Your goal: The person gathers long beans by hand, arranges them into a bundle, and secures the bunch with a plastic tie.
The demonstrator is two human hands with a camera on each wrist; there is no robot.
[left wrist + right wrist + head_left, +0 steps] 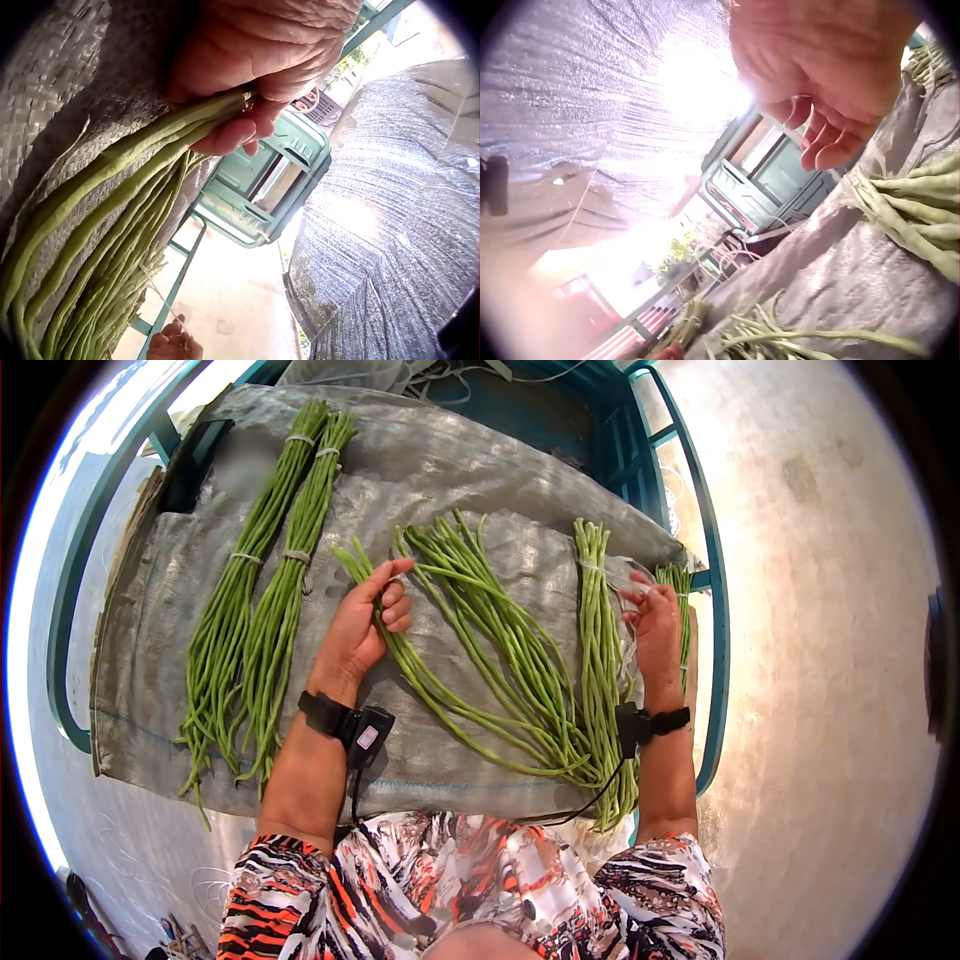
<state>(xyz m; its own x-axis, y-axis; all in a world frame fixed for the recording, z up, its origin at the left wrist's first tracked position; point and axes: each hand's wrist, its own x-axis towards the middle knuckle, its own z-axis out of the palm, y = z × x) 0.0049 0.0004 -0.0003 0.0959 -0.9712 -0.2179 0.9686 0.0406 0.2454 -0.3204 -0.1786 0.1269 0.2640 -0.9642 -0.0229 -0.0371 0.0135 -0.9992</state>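
Observation:
My left hand [368, 618] grips a few long green beans [440, 695] near their upper ends, fingers curled round them; in the left wrist view the bean ends [225, 105] show between thumb and fingers. Their lower ends reach the foot of a bundle of yard-long beans [592, 630] with a pale tie near its top. Between them lies a loose, fanned-out pile of beans [490, 600]. Beside the bundle, my right hand [655, 630] pinches a thin white string [160, 291], its fingers curled in the right wrist view.
Two tied bean bundles [270, 560] lie at the left on the grey woven sheet [400, 490]. Another tied bundle [676, 582] is at the right edge, by the teal metal rail [715, 610]. White cords [450, 380] are at the back, near the teal cart bed [545, 420].

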